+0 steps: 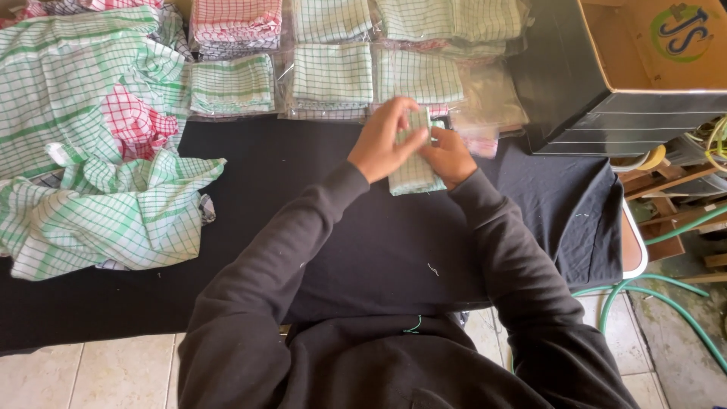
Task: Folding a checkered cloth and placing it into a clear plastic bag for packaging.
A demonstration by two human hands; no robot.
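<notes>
Over the black tablecloth (303, 227) — green-checked folded cloth (413, 173), left hand (386, 142) and right hand (450, 157) fingers pinching it.

Black table cloth (318, 250) as landmark: loose checked cloths (98, 151) at left end, bagged folded stacks (333, 68) along far edge, cardboard box (644, 60) far right, green hose (651, 295) below right.

Clear plastic packets of folded green-checked cloth (333, 73) are stacked in rows along the far edge of the black-draped surface (303, 227). A clear packet of red-checked cloth (236, 23) is set at their left end. An open brown cardboard box with dark printed sides (644, 68) is placed at the right, and a round green and blue label (681, 32) is seen inside it.
</notes>
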